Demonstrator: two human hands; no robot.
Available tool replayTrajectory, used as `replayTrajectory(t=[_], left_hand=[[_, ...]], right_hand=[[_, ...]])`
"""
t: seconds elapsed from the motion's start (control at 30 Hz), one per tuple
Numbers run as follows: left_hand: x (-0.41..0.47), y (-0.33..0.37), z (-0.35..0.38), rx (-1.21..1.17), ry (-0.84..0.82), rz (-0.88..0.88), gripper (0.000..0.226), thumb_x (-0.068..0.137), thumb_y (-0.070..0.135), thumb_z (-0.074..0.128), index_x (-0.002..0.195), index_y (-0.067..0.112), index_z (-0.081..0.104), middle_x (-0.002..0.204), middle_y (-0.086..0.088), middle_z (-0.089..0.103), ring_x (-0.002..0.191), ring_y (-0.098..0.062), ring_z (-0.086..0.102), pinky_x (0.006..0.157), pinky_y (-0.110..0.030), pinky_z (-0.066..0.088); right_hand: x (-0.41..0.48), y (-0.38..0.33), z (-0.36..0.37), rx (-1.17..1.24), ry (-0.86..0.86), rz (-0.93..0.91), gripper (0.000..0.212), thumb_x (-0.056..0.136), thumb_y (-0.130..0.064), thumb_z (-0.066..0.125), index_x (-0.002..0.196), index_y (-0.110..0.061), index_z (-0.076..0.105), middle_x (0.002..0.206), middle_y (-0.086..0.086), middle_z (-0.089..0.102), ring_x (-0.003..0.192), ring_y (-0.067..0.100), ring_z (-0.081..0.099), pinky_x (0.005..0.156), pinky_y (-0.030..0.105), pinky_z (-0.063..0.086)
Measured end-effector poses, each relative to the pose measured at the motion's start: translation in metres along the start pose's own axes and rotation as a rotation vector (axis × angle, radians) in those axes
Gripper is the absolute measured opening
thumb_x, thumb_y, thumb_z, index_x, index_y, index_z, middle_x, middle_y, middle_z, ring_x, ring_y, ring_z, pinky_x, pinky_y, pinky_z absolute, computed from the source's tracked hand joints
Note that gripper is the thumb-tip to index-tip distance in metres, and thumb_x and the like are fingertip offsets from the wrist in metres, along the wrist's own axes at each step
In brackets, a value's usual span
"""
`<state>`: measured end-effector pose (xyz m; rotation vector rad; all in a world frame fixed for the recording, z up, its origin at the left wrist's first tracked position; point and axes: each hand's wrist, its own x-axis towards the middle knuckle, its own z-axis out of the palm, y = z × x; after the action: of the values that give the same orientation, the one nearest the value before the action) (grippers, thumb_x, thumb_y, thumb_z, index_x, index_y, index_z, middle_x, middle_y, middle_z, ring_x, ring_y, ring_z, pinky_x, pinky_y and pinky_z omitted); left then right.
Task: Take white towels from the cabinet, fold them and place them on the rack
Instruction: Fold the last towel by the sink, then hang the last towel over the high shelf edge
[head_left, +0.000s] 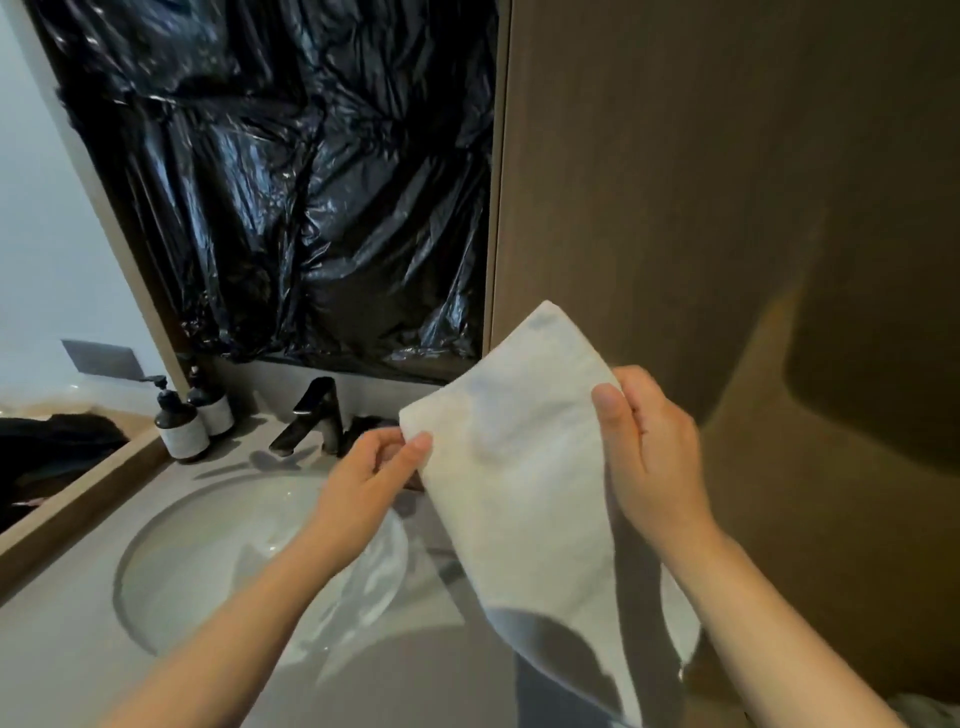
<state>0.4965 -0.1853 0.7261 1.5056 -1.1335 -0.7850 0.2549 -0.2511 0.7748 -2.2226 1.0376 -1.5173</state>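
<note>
Two hands pinch one white towel (524, 467) mid-frame: left hand (371, 470) at its left edge, right hand (649, 452) at its right. Two bottles (182, 421) stand left of one faucet (311, 415).

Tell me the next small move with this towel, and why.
Probably bring the left hand across to the right hand, doubling the white towel over. Both hands pinch its top edge at opposite sides, and the rest hangs loose beside the sink, so a fold looks due before racking.
</note>
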Motion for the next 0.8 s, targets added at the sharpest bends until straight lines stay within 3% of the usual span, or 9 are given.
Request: replayTrajectory(t=[0.07, 0.13, 0.2, 0.27, 0.4, 0.53, 0.6, 0.7, 0.8], left_hand=[[0.000, 0.006, 0.020, -0.162, -0.168, -0.103, 0.063, 0.078, 0.071, 0.057, 0.114, 0.020, 0.065, 0.108, 0.002, 0.073, 0.102, -0.016, 0.068, 0.095, -0.043, 0.052], [-0.002, 0.018, 0.043, -0.385, -0.299, -0.138, 0.058, 0.085, 0.057, 0.054, 0.122, 0.014, 0.063, 0.117, -0.004, 0.071, 0.108, -0.019, 0.067, 0.086, -0.033, 0.055], [-0.005, 0.036, 0.059, -0.552, -0.324, -0.099, 0.054, 0.088, 0.044, 0.055, 0.127, 0.008, 0.058, 0.120, -0.009, 0.069, 0.109, -0.022, 0.067, 0.081, -0.028, 0.056], [-0.004, 0.057, 0.067, -0.628, -0.327, -0.033, 0.051, 0.087, 0.037, 0.062, 0.127, 0.005, 0.058, 0.121, -0.013, 0.068, 0.112, -0.027, 0.065, 0.086, -0.035, 0.057], [0.001, 0.100, 0.070, -0.592, -0.281, 0.079, 0.046, 0.082, 0.027, 0.067, 0.120, 0.001, 0.063, 0.116, -0.018, 0.069, 0.108, -0.034, 0.066, 0.091, -0.043, 0.056], [0.006, 0.132, 0.072, -0.578, -0.212, 0.191, 0.038, 0.076, 0.031, 0.067, 0.103, 0.004, 0.072, 0.105, -0.017, 0.073, 0.093, -0.029, 0.072, 0.069, -0.030, 0.058], [0.006, 0.145, 0.073, -0.546, -0.190, 0.258, 0.032, 0.080, 0.035, 0.066, 0.099, 0.010, 0.075, 0.106, -0.015, 0.073, 0.096, -0.029, 0.071, 0.074, -0.032, 0.058], [0.002, 0.162, 0.076, -0.486, -0.126, 0.315, 0.033, 0.083, 0.042, 0.070, 0.100, 0.014, 0.073, 0.105, -0.013, 0.074, 0.099, -0.032, 0.069, 0.089, -0.049, 0.055], [-0.003, 0.171, 0.079, -0.452, -0.097, 0.343, 0.028, 0.083, 0.044, 0.069, 0.097, 0.020, 0.074, 0.102, -0.010, 0.074, 0.097, -0.032, 0.070, 0.088, -0.051, 0.054]], right_hand=[[0.014, -0.007, -0.019, 0.014, 0.047, 0.012, 0.025, 0.098, -0.048, 0.037, 0.092, -0.031, 0.056, 0.084, -0.014, 0.062, 0.076, 0.007, 0.060, 0.061, 0.021, 0.049], [0.026, -0.013, -0.036, 0.037, 0.108, -0.004, 0.017, 0.096, -0.046, 0.039, 0.090, -0.038, 0.052, 0.089, -0.024, 0.062, 0.081, 0.000, 0.061, 0.061, 0.009, 0.046], [0.035, -0.018, -0.052, 0.052, 0.168, -0.031, 0.018, 0.097, -0.047, 0.039, 0.089, -0.038, 0.051, 0.084, -0.029, 0.060, 0.078, -0.002, 0.061, 0.060, 0.005, 0.044], [0.043, -0.023, -0.068, 0.068, 0.217, -0.037, 0.023, 0.094, -0.053, 0.036, 0.088, -0.037, 0.051, 0.081, -0.030, 0.059, 0.075, -0.004, 0.060, 0.057, 0.004, 0.042], [0.054, -0.026, -0.096, 0.043, 0.310, -0.062, 0.025, 0.098, -0.048, 0.036, 0.083, -0.034, 0.050, 0.076, -0.023, 0.059, 0.068, -0.002, 0.058, 0.054, 0.006, 0.042], [0.063, -0.027, -0.120, -0.037, 0.397, -0.060, 0.034, 0.098, -0.052, 0.035, 0.075, -0.030, 0.045, 0.062, -0.006, 0.048, 0.055, 0.007, 0.048, 0.046, 0.017, 0.034], [0.066, -0.030, -0.130, -0.037, 0.406, -0.063, 0.032, 0.098, -0.052, 0.035, 0.075, -0.031, 0.045, 0.064, -0.008, 0.050, 0.055, 0.005, 0.048, 0.047, 0.018, 0.036], [0.068, -0.037, -0.140, -0.010, 0.411, -0.094, 0.026, 0.102, -0.044, 0.038, 0.081, -0.033, 0.048, 0.072, -0.016, 0.056, 0.059, 0.002, 0.052, 0.049, 0.013, 0.039], [0.068, -0.042, -0.146, 0.041, 0.400, -0.111, 0.024, 0.100, -0.046, 0.043, 0.083, -0.032, 0.050, 0.069, -0.018, 0.055, 0.057, 0.000, 0.050, 0.047, 0.011, 0.036]])
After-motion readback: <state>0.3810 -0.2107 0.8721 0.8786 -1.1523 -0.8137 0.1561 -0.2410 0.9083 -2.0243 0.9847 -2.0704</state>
